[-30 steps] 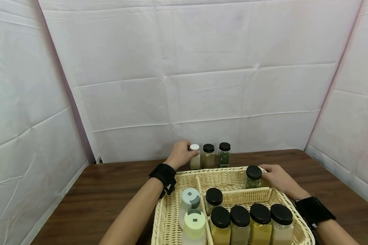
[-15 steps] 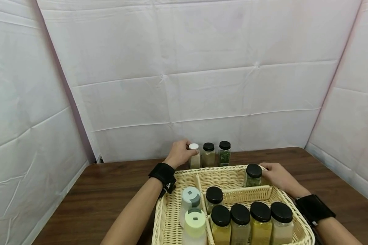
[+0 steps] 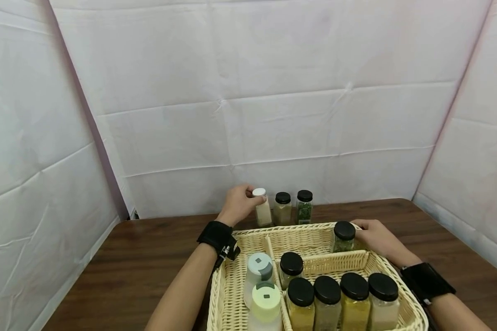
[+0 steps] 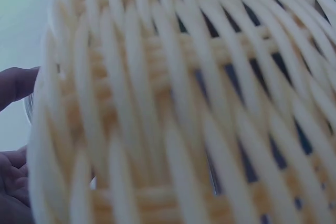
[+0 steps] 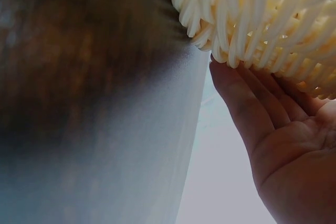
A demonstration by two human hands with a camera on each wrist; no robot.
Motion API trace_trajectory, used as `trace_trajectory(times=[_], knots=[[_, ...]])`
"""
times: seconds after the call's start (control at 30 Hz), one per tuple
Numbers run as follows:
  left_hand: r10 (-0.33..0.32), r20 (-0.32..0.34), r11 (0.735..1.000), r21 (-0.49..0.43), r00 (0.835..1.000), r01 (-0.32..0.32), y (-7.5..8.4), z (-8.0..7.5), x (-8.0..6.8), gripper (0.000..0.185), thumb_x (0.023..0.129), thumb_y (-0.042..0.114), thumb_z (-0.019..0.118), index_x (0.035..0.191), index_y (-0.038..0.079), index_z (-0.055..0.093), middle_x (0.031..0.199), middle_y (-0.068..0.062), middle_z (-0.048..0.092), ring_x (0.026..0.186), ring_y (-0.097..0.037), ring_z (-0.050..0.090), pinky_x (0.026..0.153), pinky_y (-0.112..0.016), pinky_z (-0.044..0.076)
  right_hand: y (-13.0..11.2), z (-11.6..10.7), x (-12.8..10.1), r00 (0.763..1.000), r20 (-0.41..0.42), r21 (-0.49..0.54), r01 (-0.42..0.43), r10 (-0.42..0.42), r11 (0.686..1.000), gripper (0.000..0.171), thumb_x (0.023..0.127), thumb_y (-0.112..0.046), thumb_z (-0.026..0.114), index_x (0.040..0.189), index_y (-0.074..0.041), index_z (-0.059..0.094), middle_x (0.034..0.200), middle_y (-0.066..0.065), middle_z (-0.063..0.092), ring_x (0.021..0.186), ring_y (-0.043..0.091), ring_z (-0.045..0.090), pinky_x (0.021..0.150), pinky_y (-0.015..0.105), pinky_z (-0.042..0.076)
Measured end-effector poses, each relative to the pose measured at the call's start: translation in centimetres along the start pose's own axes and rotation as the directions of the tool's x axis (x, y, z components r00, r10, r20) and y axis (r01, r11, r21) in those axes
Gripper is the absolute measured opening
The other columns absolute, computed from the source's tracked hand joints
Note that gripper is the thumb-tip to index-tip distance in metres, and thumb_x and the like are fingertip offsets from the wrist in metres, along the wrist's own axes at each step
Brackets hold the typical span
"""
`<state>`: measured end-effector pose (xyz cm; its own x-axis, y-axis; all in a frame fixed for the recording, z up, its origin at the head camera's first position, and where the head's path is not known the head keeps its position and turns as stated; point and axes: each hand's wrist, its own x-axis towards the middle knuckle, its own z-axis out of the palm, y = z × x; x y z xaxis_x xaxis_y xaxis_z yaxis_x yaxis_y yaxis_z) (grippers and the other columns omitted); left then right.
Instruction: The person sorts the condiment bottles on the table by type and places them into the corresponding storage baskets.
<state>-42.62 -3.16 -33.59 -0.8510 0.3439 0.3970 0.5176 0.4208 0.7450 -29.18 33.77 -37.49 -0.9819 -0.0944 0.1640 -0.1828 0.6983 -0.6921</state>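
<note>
My left hand (image 3: 237, 203) pinches a white-capped spice bottle (image 3: 263, 214) near its top, behind the wicker basket (image 3: 243, 236). The bottle holds pale powder and leans to the left. In the left wrist view, the basket's woven side (image 4: 157, 103) hides most of that hand and its bottle. At the basket's far right corner my right hand (image 3: 377, 236) holds the rim, beside a black-capped jar (image 3: 343, 237) of green flakes inside. The right wrist view shows its fingers (image 5: 241, 103) lying along the outside of the weave.
Two black-capped bottles, one brownish (image 3: 282, 209) and one green (image 3: 304, 208), stand right of the pinched bottle by the white cloth wall (image 3: 281, 128). The divided basket carries several black-capped jars (image 3: 355, 301) and two squeeze bottles (image 3: 266, 305). Dark wooden table (image 3: 149, 257) extends left.
The white-capped bottle, upright before, now tips left at its top as my left hand shifts slightly up and left. The right hand stays at the basket corner.
</note>
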Motion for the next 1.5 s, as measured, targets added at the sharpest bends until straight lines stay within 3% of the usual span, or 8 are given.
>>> trace_trajectory(times=[0.37,0.67,0.83,1.1,1.5], knots=[[0.024,-0.018,1.000,0.002,1.000,-0.024,1.6,-0.3,-0.7,0.029,0.096,0.026,0.079,0.110,0.003,0.071,0.104,-0.012,0.072,0.089,-0.024,0.068,0.073,-0.036,0.055,0.4,-0.1,0.1,1.000,-0.003,-0.006,-0.003,0.003,1.000,0.047,0.112,-0.042,0.055,0.134,-0.002,0.069,0.122,0.013,0.068,0.107,0.029,0.064,0.091,0.048,0.047],[0.070,-0.024,0.997,0.016,0.997,-0.070,3.5,-0.6,-1.6,0.029,0.096,0.027,0.079,0.111,0.003,0.071,0.106,-0.012,0.073,0.100,-0.028,0.071,0.081,-0.038,0.056,-0.1,-0.3,0.3,1.000,0.014,-0.010,-0.018,0.018,1.000,0.050,0.111,-0.045,0.055,0.134,-0.002,0.068,0.111,0.008,0.068,0.094,0.026,0.061,0.082,0.046,0.045],[0.103,-0.014,0.995,0.021,0.995,-0.102,4.4,-0.6,-2.0,0.030,0.097,0.025,0.079,0.114,0.002,0.071,0.107,-0.013,0.074,0.101,-0.028,0.072,0.081,-0.036,0.057,0.2,-0.2,0.3,1.000,0.008,-0.017,0.001,-0.001,1.000,0.050,0.112,-0.045,0.054,0.134,-0.003,0.068,0.118,0.011,0.069,0.103,0.029,0.063,0.088,0.048,0.047],[0.104,-0.004,0.995,-0.002,0.995,-0.104,5.5,-1.7,-3.0,0.033,0.097,0.023,0.079,0.119,0.001,0.069,0.110,-0.015,0.072,0.104,-0.029,0.072,0.082,-0.036,0.057,0.3,-0.1,0.2,1.000,0.008,-0.008,-0.004,0.004,1.000,0.053,0.111,-0.045,0.054,0.139,-0.001,0.065,0.133,0.021,0.065,0.124,0.044,0.059,0.100,0.059,0.047],[0.131,-0.007,0.991,0.022,0.991,-0.131,7.6,-2.1,-4.5,0.032,0.098,0.024,0.080,0.119,0.003,0.069,0.111,-0.011,0.073,0.102,-0.024,0.071,0.082,-0.031,0.056,0.3,-0.2,0.2,0.999,-0.008,-0.018,0.031,-0.031,0.999,0.050,0.112,-0.041,0.054,0.137,0.000,0.066,0.131,0.021,0.066,0.122,0.045,0.060,0.100,0.059,0.047]])
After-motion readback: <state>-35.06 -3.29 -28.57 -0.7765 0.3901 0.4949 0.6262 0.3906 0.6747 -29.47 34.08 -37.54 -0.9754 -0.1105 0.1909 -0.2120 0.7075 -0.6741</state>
